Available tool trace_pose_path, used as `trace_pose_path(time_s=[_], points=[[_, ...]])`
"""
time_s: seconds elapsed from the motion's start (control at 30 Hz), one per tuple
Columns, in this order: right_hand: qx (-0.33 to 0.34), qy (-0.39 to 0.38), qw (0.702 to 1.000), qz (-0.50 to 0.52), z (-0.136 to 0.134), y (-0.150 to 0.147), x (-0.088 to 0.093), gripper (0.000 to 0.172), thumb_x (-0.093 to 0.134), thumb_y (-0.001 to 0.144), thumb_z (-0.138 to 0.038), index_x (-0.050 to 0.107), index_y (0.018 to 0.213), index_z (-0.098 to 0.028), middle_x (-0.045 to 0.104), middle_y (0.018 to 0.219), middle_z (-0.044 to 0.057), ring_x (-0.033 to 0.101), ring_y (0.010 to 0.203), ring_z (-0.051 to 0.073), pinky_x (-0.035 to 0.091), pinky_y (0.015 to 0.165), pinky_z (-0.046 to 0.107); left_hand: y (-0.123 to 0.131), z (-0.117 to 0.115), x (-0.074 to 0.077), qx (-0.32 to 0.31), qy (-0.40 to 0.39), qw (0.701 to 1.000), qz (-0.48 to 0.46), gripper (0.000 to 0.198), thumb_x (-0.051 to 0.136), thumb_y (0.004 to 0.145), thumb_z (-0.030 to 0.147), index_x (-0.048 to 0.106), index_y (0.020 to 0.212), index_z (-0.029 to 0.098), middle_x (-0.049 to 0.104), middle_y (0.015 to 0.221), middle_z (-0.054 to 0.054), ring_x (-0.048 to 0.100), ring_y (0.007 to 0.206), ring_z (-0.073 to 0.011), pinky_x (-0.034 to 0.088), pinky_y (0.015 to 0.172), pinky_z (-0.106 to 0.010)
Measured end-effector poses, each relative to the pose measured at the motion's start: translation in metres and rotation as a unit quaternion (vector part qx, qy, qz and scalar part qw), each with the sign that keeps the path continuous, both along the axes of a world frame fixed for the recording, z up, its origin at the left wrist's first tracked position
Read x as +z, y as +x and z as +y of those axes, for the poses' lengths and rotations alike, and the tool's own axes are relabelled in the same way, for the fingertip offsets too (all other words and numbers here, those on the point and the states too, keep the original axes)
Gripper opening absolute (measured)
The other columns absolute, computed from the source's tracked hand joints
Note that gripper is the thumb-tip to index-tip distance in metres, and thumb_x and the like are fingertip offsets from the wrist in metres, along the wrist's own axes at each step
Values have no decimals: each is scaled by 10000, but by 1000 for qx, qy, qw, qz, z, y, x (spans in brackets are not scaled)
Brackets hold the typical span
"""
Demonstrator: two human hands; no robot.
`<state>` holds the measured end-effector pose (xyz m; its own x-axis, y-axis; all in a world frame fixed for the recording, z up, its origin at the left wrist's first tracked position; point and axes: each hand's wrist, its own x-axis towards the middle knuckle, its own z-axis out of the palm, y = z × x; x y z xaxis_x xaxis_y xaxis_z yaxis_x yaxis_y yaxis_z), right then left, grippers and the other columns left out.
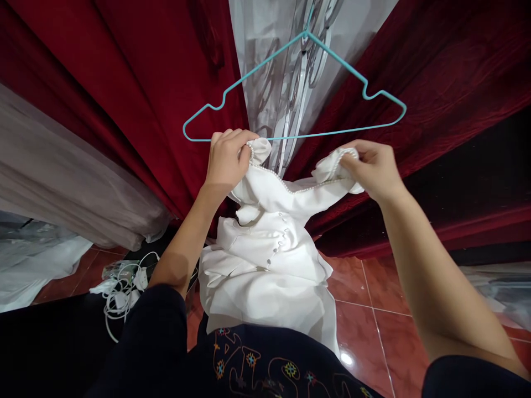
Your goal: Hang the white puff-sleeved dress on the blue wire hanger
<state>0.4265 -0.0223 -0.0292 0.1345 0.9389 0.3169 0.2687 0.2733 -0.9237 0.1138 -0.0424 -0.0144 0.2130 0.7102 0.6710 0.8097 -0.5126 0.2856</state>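
Observation:
A white dress [274,298] with pearl trim along its neckline and a row of small buttons hangs in front of me, its lower part gathered close to my body. My left hand [229,157] grips the left shoulder of the dress, right at the bottom bar of a light-blue hanger [332,134]. With thumb and fingers my right hand [371,166] pinches the bunched right shoulder, a little below the same bar. The neckline stretches between both hands. The hanger hangs upright above the dress; the top of its hook runs out of view.
Dark red curtains [136,72] hang on both sides, with a white panel with silvery patterns [265,72] between them. Pale sheer fabric [74,166] drapes at the left. White cables [118,301] lie low on the left, near the red tiled floor [373,326].

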Motion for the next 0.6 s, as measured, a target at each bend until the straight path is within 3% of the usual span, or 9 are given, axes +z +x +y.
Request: trace_pose_path(time_s=[0.07,0.13,0.2,0.3,0.37,0.47,0.53,0.6], points=[[61,92,993,-45,-15,-17,7,180,659,723,-28,760,782,-165,724,783,37,664,734,140,490,698,271,3,1,-1,-5,0,1000,-3,325,475,992,60,736,1094,224,770,1048,-21,681,1014,-249,455,1065,-440],[61,233,966,-95,-18,-36,17,298,607,795,-75,806,977,-203,759,981,55,700,940,164,533,882,311,4,1,-1,-12,4,1000,-8,331,464,993,65,739,1081,227,772,1042,-13,686,997,-237,461,1050,-429],[52,298,942,-146,-11,-51,20,381,563,841,-94,788,1111,-239,741,1116,61,690,1073,183,538,1004,356,5,0,-2,-19,12,1000,-14,330,471,981,64,741,1070,230,773,1034,-6,688,984,-230,462,1040,-423],[88,275,936,-202,7,-66,6,264,563,901,-184,751,1070,-258,720,1036,46,692,992,196,576,983,398,4,0,-6,-37,21,999,-18,319,494,959,81,743,1088,233,779,1051,-1,690,990,-229,459,1036,-426],[74,278,937,-197,14,-70,-11,181,558,945,-278,727,1002,-252,683,920,36,674,901,200,592,925,413,5,1,-11,-69,21,997,-15,333,502,945,101,738,1138,235,782,1105,-3,694,1026,-226,466,1038,-422],[34,301,938,-166,13,-70,-30,262,515,1004,-388,729,1081,-260,658,962,51,666,941,218,586,947,451,7,0,-20,-112,42,993,-19,389,516,898,119,698,1218,243,736,1282,-23,673,1188,-225,460,1106,-430],[29,306,938,-160,10,-71,-34,317,490,1025,-427,729,1169,-276,654,1002,63,666,973,231,579,971,473,6,-6,-28,-87,101,990,-53,323,533,873,140,682,1140,242,693,1295,-52,644,1231,-238,467,1110,-442],[22,308,938,-158,9,-72,-33,336,477,1028,-422,734,1194,-284,653,1000,67,664,975,234,583,956,471,1,-15,-38,-35,174,979,-96,161,580,848,173,652,978,235,669,1120,-68,649,1101,-249,510,999,-431]])
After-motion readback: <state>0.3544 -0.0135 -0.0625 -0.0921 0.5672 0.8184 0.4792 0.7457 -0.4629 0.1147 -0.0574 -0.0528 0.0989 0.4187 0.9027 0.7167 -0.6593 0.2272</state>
